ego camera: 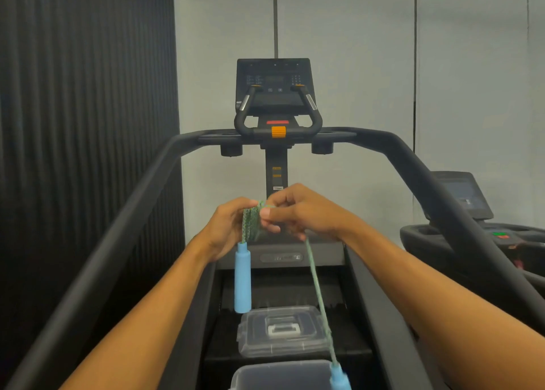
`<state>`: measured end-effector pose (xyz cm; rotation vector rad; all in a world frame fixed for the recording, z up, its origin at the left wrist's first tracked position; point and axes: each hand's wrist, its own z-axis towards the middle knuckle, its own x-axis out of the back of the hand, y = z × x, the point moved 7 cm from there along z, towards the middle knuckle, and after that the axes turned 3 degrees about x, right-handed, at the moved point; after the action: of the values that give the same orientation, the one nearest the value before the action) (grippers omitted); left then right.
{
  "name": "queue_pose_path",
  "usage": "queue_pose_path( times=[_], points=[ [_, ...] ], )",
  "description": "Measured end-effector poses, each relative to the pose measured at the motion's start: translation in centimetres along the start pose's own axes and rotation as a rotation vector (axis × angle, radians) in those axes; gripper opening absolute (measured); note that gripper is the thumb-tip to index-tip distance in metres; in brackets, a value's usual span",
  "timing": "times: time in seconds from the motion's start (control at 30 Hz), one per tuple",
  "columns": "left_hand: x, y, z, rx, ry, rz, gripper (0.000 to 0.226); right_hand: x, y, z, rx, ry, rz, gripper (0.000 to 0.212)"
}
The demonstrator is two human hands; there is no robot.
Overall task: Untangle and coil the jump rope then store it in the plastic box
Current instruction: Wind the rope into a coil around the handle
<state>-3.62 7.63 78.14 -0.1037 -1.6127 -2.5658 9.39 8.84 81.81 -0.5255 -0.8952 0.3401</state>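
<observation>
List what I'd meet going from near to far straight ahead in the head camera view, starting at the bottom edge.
Open plastic box → clear lid lying on the treadmill → hands, left hand and right hand, coiling the green jump rope → orange clip → treadmill console → grey wall.

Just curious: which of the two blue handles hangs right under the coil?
The blue handle below the left hand; the other handle dangles lower on the rope's loose end.

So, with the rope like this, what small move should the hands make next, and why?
Probably one more wrap: the right hand lays the loose rope around the coil held by the left hand. A long strand hangs down to the lower handle, uncoiled, above the open box.
</observation>
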Motion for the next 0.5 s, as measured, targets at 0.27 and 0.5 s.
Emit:
queue_pose_path(
  times=[0.27,0.5],
  points=[
    [-2.2,-0.7,-0.1,-0.023,-0.149,-0.050,0.067,4.1,-0.8,1.7,-0.003,0.232,-0.117,0.025],
    [-3.6,1.1,-0.1,-0.029,-0.170,-0.185,0.050,5.3,2.0,2.0,-0.086,0.331,-0.157,0.026]
  ],
)
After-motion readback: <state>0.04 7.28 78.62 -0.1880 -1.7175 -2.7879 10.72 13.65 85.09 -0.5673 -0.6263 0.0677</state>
